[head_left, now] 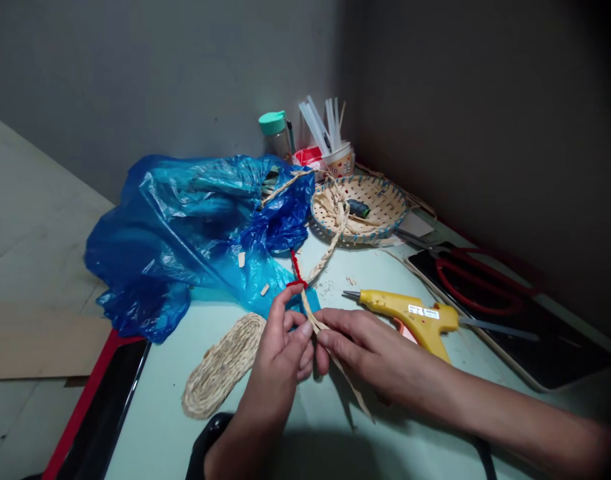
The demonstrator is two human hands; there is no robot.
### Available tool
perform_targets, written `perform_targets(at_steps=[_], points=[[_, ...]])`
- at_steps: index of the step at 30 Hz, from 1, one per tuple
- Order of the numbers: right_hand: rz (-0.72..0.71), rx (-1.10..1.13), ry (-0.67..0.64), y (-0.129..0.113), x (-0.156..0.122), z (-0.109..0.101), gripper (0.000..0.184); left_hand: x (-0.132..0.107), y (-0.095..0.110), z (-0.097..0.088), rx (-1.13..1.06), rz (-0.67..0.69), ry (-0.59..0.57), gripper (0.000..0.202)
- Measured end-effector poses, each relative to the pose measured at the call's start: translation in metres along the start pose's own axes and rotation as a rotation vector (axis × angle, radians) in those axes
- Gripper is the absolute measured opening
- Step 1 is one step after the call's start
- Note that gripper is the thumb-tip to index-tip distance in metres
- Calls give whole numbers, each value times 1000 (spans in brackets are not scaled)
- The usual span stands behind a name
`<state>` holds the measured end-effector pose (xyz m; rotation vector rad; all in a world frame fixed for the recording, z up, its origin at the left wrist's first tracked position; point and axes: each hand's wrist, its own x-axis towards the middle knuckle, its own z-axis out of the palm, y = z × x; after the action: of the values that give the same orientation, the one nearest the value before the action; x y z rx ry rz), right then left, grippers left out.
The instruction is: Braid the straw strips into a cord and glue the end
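Both my hands pinch a braided straw cord (pixel 326 262) in the middle of the view. My left hand (pixel 285 347) grips it between thumb and fingers, its index finger raised near a red string (pixel 296 265) that loops by the braid. My right hand (pixel 355 337) closes on the strands just beside the left. Loose straw ends (pixel 355 390) trail down below the fingers toward the table. The upper part of the braid runs up to a woven basket (pixel 385 213). Left of my left hand lies an oval sole-shaped piece of coiled braid (pixel 222 367).
A blue plastic bag (pixel 185 220) covers the back left. A yellow glue gun (pixel 410 313) lies right of my hands, near red-handled scissors (pixel 478 280) on a dark tablet-like slab (pixel 540 347). Behind stand a green-lidded bottle (pixel 275 137) and a cup of glue sticks (pixel 339 161).
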<state>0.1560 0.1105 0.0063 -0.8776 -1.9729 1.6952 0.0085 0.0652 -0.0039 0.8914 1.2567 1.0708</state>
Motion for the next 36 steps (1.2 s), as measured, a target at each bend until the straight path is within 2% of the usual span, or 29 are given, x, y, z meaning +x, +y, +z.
perform_targets(at_steps=[2,5,7,10,14,18,23,27,30,32,35,36], points=[[28,-118,12,-1,-1,0,32,-1,-1,0,84,28,63,47],[99,-386,28,-1,-3,2,32,-4,1,0,315,56,129,29],[128,-597,58,0,-4,5,28,-6,4,1,449,66,109,14],[141,-810,75,1,-5,7,25,-7,6,1,595,111,82,20],[118,-1006,19,-5,-8,4,13,-4,4,-2,604,157,104,21],[21,-1219,45,-12,-16,2,8,-2,5,-5,551,113,195,21],[-106,-1254,96,-5,-25,17,3,-5,7,-1,361,56,208,19],[-231,-1365,44,7,-26,30,37,-8,1,1,124,-21,128,25],[-219,-1343,-53,9,-26,31,46,-9,-3,1,-5,-28,55,23],[-208,-1251,-91,4,-26,26,41,-10,-3,1,-92,-53,35,20],[-109,-1010,-77,-14,-28,12,13,-12,0,0,-172,-53,38,16],[-72,-904,-64,-20,-28,6,20,-12,1,0,-187,-51,40,14]])
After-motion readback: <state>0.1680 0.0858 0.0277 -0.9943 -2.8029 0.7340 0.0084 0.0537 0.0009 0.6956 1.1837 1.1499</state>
